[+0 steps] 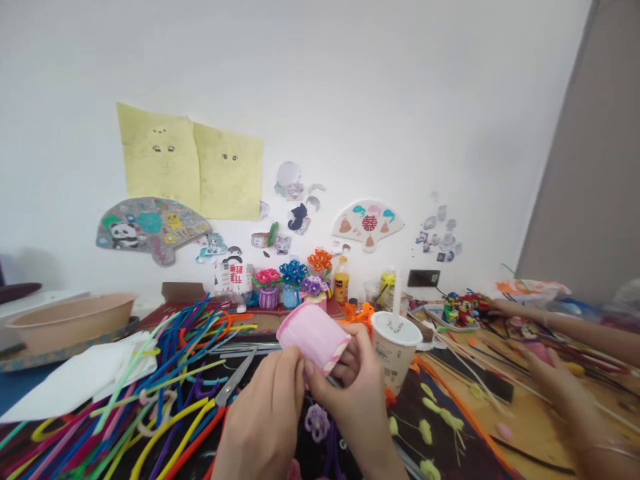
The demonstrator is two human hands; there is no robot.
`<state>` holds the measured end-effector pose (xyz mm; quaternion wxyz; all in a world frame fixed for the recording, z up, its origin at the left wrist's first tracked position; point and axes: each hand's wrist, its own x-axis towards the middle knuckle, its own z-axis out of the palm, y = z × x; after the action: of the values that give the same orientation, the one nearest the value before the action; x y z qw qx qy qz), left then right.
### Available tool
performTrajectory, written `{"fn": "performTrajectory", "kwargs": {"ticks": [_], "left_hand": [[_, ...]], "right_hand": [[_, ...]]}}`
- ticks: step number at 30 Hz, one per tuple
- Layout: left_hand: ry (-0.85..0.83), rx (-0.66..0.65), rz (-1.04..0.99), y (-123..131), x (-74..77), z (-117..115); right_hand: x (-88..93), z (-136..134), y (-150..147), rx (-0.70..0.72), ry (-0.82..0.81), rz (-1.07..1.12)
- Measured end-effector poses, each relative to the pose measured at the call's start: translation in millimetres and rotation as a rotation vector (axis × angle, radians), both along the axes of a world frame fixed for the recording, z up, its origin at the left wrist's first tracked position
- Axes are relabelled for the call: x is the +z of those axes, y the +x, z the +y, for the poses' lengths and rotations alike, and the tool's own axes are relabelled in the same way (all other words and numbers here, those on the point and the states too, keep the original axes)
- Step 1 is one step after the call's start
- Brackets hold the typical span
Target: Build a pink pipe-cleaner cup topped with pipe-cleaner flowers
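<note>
Holding the pink cup-shaped piece (311, 333) tilted on its side in the middle of the scene, the two hands meet at its near edge. The left hand (265, 407) has its fingertips gathered in a pinch there; whether something thin is between them, I cannot tell. The right hand (357, 387) is half curled around the right end, thumb in front and fingers behind. To do this well, I think the grip should be light, so that the round form is not pressed flat, and the pinch small and even. The wall looks soft and finely ribbed, the rim striped pink and cream. At left, metal scissors (232, 384) lie beside fluffy, bending pipe cleaners (170, 360).
</note>
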<state>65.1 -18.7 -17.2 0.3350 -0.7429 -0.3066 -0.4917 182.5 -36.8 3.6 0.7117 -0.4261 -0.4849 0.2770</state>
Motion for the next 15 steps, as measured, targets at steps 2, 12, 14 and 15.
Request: {"fn": "performTrajectory", "kwargs": {"ticks": [2,12,14,15], "left_hand": [[-0.007,0.01,0.008,-0.6,1.5,-0.9],[0.039,0.065,0.02,4.8,6.2,-5.7],[0.07,0.122,-0.013,-0.6,13.0,-3.2],[0.079,0.153,-0.026,-5.7,17.5,-1.3]], "right_hand": [[0.2,-0.5,0.4,-0.003,-0.007,-0.007],[0.2,0.6,-0.1,-0.033,0.009,0.002],[0.1,0.5,1.3,-0.056,0.016,0.006],[-0.1,0.5,2.7,-0.073,0.02,0.015]]}}
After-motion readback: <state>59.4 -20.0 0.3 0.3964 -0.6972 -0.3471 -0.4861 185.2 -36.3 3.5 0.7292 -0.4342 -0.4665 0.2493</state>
